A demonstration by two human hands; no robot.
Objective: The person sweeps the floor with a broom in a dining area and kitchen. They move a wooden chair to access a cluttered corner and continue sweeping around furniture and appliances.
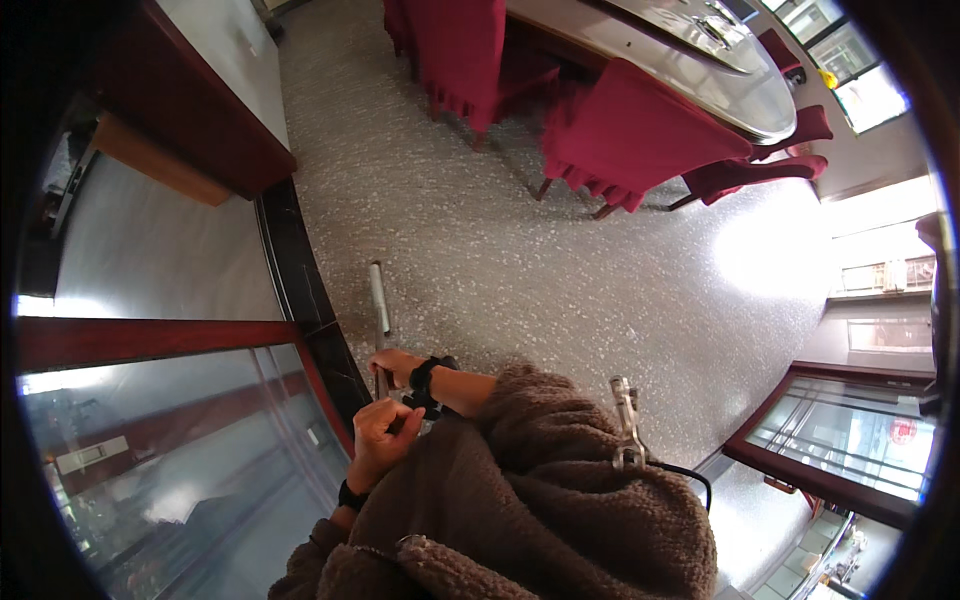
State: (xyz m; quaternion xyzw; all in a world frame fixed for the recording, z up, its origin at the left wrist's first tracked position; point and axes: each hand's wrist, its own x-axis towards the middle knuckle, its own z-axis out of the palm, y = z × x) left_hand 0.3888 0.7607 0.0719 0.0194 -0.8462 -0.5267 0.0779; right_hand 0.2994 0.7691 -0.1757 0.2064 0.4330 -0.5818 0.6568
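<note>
My left hand is closed round the handle of a long-handled floor tool, most likely a mop. Just above it on the same handle, my right hand is closed too. The handle runs down to a narrow, pale bar-shaped head on the speckled grey floor. The tool's lower details are too small to make out. Black bands circle both wrists, and brown fleecy sleeves cover my forearms.
Left of me are a red-framed glass door and a dark stone threshold. Ahead, red-covered chairs stand around a round table. Another red-framed glass door is at the right. A metal clip hangs by my sleeve.
</note>
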